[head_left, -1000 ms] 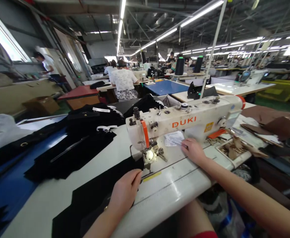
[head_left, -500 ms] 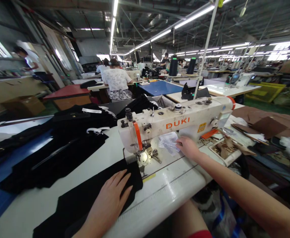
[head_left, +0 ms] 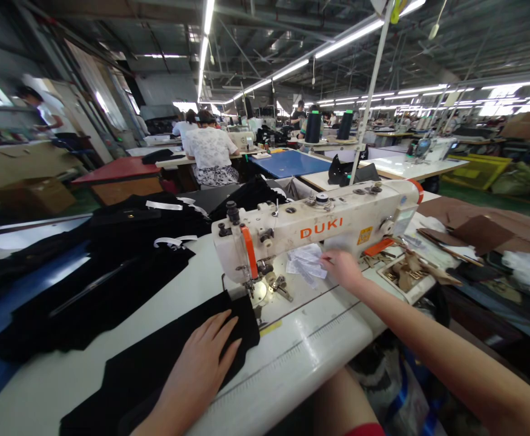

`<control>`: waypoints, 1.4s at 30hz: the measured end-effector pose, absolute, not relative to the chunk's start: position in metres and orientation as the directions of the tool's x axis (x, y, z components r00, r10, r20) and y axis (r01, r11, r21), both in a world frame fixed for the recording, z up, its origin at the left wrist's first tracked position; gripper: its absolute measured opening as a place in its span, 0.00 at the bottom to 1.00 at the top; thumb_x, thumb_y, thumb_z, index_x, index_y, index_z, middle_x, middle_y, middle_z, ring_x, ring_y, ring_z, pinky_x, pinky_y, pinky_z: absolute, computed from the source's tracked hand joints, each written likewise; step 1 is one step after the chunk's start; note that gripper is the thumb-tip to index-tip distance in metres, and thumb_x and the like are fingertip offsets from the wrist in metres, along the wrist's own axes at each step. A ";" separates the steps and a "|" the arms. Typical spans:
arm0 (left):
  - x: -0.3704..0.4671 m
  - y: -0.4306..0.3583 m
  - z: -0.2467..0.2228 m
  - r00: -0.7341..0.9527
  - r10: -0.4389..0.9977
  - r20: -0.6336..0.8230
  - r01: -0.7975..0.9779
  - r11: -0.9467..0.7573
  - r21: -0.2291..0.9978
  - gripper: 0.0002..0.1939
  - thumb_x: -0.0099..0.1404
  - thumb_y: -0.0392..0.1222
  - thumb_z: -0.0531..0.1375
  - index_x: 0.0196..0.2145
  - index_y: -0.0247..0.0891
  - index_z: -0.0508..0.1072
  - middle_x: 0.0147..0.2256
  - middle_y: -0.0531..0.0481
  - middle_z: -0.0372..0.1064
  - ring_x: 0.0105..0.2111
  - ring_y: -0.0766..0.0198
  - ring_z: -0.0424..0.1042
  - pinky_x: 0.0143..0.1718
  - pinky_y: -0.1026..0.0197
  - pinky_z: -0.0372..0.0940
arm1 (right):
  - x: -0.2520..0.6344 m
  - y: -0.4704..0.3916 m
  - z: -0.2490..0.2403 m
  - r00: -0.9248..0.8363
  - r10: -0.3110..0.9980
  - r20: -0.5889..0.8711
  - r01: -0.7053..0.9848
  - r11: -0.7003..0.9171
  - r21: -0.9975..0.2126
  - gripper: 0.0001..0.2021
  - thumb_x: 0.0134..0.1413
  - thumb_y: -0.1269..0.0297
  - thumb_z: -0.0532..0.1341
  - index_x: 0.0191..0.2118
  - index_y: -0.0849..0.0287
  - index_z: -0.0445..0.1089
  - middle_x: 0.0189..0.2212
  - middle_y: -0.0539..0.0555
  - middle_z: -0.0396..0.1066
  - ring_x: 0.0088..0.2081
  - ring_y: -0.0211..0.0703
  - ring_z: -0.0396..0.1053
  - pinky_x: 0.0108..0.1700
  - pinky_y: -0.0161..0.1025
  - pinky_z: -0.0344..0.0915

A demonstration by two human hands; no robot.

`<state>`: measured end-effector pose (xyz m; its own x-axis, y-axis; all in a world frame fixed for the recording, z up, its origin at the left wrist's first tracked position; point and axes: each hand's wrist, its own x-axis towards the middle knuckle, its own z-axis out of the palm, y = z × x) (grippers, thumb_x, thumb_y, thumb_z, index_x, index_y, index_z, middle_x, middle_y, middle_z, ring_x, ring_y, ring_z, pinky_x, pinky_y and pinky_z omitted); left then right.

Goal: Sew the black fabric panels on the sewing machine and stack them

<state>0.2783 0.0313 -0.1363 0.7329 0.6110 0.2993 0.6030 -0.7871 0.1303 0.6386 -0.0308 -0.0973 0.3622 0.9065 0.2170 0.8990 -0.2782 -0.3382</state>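
My left hand (head_left: 201,360) lies flat, fingers a little spread, on a black fabric piece (head_left: 135,357) whose far end reaches the presser foot area of the white sewing machine (head_left: 287,229). Beneath the machine's arm, my right hand (head_left: 343,269) pinches the right edge of some thin white labels (head_left: 305,261) with thumb and fingertips. These labels rest crumpled on the machine bed, and their print is too small to read. A metal guide (head_left: 281,286) sits between them and the needle plate (head_left: 259,292).
A tray of small metal parts (head_left: 405,275) stands right of the machine. Black garment pieces (head_left: 106,266) with white strips are heaped on the left. Brown material (head_left: 485,233) is piled at the far right. A co-worker in a white top (head_left: 210,148) sits ahead.
The labels have shifted slightly under my right fingers, and their folds look different. My left hand and the black fabric stay in place. The view has turned slightly to the right.
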 end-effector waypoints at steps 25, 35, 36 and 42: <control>0.292 0.035 -0.122 0.638 0.335 0.694 0.430 -0.902 0.040 0.12 0.69 0.32 0.51 0.41 0.34 0.75 0.40 0.44 0.76 0.43 0.59 0.74 0.48 0.53 0.71 | 0.503 -0.045 -0.118 -0.218 0.872 0.439 0.750 0.437 -0.497 0.10 0.60 0.72 0.56 0.42 0.60 0.74 0.42 0.58 0.75 0.44 0.44 0.71 0.49 0.41 0.66; 0.299 0.041 -0.121 0.878 0.366 0.308 0.390 -0.921 -0.017 0.15 0.63 0.25 0.51 0.42 0.34 0.74 0.44 0.43 0.75 0.46 0.56 0.72 0.50 0.51 0.68 | 0.496 -0.066 -0.133 -0.493 0.780 0.386 0.765 0.600 -0.234 0.13 0.64 0.66 0.54 0.47 0.65 0.72 0.50 0.61 0.72 0.53 0.46 0.67 0.57 0.43 0.62; 0.300 0.039 -0.119 0.886 0.370 0.279 0.393 -0.919 -0.030 0.15 0.63 0.25 0.51 0.42 0.34 0.74 0.45 0.43 0.74 0.47 0.56 0.72 0.51 0.51 0.67 | 0.496 -0.065 -0.132 -0.496 0.780 0.381 0.765 0.601 -0.234 0.13 0.64 0.66 0.54 0.47 0.65 0.72 0.49 0.61 0.72 0.53 0.47 0.67 0.57 0.44 0.62; 0.309 0.030 -0.113 0.889 0.416 0.193 0.431 -0.901 -0.044 0.13 0.63 0.25 0.53 0.41 0.35 0.73 0.41 0.44 0.73 0.42 0.57 0.72 0.42 0.56 0.69 | 0.496 -0.066 -0.130 -0.497 0.785 0.370 0.769 0.596 -0.231 0.13 0.64 0.66 0.54 0.48 0.66 0.72 0.49 0.61 0.72 0.52 0.48 0.67 0.57 0.45 0.62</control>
<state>0.3092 0.0304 -0.1129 0.8887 0.4159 0.1932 0.4313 -0.9012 -0.0437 0.4962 -0.0663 -0.1300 -0.4971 0.7846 0.3705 0.7691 0.5961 -0.2305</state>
